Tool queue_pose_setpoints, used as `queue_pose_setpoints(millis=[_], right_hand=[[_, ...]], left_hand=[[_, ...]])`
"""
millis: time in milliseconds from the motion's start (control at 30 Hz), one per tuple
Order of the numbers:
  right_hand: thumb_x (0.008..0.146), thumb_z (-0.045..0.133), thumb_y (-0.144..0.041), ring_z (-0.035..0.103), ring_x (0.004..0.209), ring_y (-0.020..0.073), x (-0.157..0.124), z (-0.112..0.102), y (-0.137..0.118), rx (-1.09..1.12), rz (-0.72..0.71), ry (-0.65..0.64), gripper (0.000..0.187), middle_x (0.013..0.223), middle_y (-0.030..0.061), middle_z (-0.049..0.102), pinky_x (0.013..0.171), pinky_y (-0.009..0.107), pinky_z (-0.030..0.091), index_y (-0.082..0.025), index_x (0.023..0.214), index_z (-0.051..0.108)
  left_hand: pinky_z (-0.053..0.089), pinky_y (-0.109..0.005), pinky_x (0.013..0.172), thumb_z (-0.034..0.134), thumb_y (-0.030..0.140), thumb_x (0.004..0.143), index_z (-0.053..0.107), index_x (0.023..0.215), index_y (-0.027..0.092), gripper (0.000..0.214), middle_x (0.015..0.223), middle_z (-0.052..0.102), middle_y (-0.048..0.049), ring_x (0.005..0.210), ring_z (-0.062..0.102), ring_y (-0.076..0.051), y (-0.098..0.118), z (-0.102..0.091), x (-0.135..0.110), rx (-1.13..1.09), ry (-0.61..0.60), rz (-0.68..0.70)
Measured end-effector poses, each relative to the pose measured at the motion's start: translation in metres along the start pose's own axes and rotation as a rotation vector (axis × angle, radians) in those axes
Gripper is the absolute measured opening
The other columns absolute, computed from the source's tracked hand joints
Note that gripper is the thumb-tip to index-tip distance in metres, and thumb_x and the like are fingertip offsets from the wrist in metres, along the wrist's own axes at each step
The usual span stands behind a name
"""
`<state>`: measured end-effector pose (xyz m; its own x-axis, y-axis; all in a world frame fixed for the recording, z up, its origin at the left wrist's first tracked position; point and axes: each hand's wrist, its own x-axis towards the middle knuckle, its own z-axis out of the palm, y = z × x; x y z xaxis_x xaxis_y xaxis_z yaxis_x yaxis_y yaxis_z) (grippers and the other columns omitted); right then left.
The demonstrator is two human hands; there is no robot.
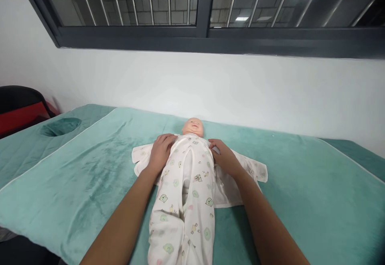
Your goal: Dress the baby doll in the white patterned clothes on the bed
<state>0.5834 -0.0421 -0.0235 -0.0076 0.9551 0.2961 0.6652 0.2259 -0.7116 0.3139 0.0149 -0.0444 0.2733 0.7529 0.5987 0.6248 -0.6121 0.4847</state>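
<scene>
A baby doll (193, 126) lies on its back with its head toward the wall. Printed white baby trousers (197, 195) cover its front from the neck down, with a long slit in the middle. Spread beneath is a white baby jacket (254, 166), one sleeve out to each side. My left hand (162, 150) rests along the trousers' upper left edge, fingers extended and lying flat, fingertips near the doll's shoulder. At the upper right edge, my right hand (224, 156) has bent fingers closed on the trouser cloth; its thumb is partly hidden.
A teal plush cover (99, 177) lies over the padded table, which has a round hole (61, 126) at its left end. Behind it rises a white wall (192, 80) with a barred window above. A black and red chair (22, 108) stands at the far left.
</scene>
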Motion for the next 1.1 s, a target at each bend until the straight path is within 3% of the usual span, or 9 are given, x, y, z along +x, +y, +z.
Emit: queue_pose_setpoints(millis=[133, 233, 333, 500, 633, 733, 833, 1000, 1100], right_hand=[[0.081, 0.054, -0.029, 0.047, 0.13, 0.0285, -0.004, -0.012, 0.001, -0.093, -0.029, -0.142, 0.012, 0.138, 0.0059, 0.055, 0.102, 0.044, 0.04, -0.023, 0.08, 0.065], [0.077, 0.061, -0.026, 0.042, 0.135, 0.0332, -0.007, -0.015, 0.005, -0.188, -0.124, -0.207, 0.009, 0.142, 0.0032, 0.052, 0.106, 0.047, 0.037, -0.025, 0.076, 0.07], [0.075, 0.063, -0.024, 0.044, 0.134, 0.0344, -0.009, -0.014, 0.009, -0.225, -0.188, -0.183, 0.011, 0.142, 0.0013, 0.052, 0.108, 0.05, 0.036, -0.026, 0.076, 0.073], [0.073, 0.066, -0.027, 0.046, 0.132, 0.0346, -0.007, -0.013, 0.012, -0.197, -0.172, -0.182, 0.01, 0.141, -0.0002, 0.054, 0.106, 0.049, 0.038, -0.029, 0.078, 0.075], [0.073, 0.064, -0.023, 0.043, 0.132, 0.0352, -0.008, -0.009, 0.013, -0.23, -0.184, -0.167, 0.009, 0.141, 0.0033, 0.052, 0.107, 0.051, 0.034, -0.026, 0.076, 0.072], [0.073, 0.06, -0.017, 0.032, 0.135, 0.0389, -0.016, -0.003, 0.009, -0.288, -0.2, -0.028, 0.013, 0.145, 0.0082, 0.045, 0.105, 0.055, 0.033, -0.021, 0.079, 0.071], [0.075, 0.053, -0.012, 0.044, 0.119, 0.0338, -0.026, 0.001, -0.001, -0.279, -0.193, 0.082, 0.018, 0.129, 0.0116, 0.052, 0.095, 0.05, 0.04, -0.021, 0.079, 0.068], [0.081, 0.043, -0.018, 0.056, 0.082, 0.0215, -0.031, -0.002, -0.012, -0.044, -0.011, -0.023, 0.019, 0.083, 0.005, 0.063, 0.076, 0.035, 0.047, -0.022, 0.073, 0.06], [0.084, 0.041, -0.027, 0.058, 0.078, 0.0218, -0.032, -0.004, -0.013, 0.094, 0.126, -0.078, 0.024, 0.076, 0.003, 0.066, 0.073, 0.035, 0.047, -0.021, 0.075, 0.063]], left_hand=[[0.041, -0.04, 0.096, 0.047, 0.022, 0.09, 0.068, 0.1, 0.024, 0.024, 0.108, 0.066, -0.0078, 0.108, 0.053, -0.025, 0.009, -0.009, -0.011, 0.029, 0.074, -0.032], [0.045, -0.037, 0.087, 0.047, 0.023, 0.089, 0.068, 0.101, 0.024, 0.024, 0.101, 0.069, -0.0058, 0.098, 0.059, -0.023, 0.019, -0.017, -0.023, -0.083, -0.046, -0.194], [0.047, -0.035, 0.083, 0.052, 0.024, 0.083, 0.068, 0.102, 0.022, 0.025, 0.098, 0.071, -0.0049, 0.092, 0.064, -0.023, 0.025, -0.023, -0.03, -0.282, -0.166, -0.388], [0.048, -0.029, 0.065, 0.061, 0.024, 0.074, 0.065, 0.107, 0.019, 0.034, 0.085, 0.072, -0.0028, 0.072, 0.064, -0.019, 0.028, -0.034, -0.029, -0.638, -0.364, -0.595], [0.046, -0.027, 0.06, 0.063, 0.028, 0.073, 0.068, 0.096, 0.018, 0.025, 0.078, 0.071, -0.0026, 0.068, 0.062, -0.018, 0.037, -0.045, -0.027, -0.739, -0.46, -0.627], [0.048, -0.029, 0.064, 0.064, 0.032, 0.074, 0.069, 0.093, 0.018, 0.024, 0.079, 0.07, -0.0032, 0.071, 0.062, -0.019, 0.046, -0.049, -0.028, -0.749, -0.449, -0.638], [0.049, -0.031, 0.067, 0.065, 0.038, 0.075, 0.069, 0.095, 0.018, 0.029, 0.078, 0.07, -0.0036, 0.074, 0.062, -0.02, 0.05, -0.047, -0.032, -0.788, -0.42, -0.658], [0.051, -0.033, 0.071, 0.067, 0.043, 0.076, 0.068, 0.098, 0.017, 0.034, 0.081, 0.07, -0.005, 0.079, 0.063, -0.02, 0.049, -0.04, -0.037, -0.896, -0.452, -0.704], [0.051, -0.033, 0.071, 0.07, 0.042, 0.074, 0.068, 0.099, 0.017, 0.035, 0.083, 0.07, -0.0058, 0.08, 0.064, -0.021, 0.052, -0.038, -0.038, -0.939, -0.437, -0.755]])
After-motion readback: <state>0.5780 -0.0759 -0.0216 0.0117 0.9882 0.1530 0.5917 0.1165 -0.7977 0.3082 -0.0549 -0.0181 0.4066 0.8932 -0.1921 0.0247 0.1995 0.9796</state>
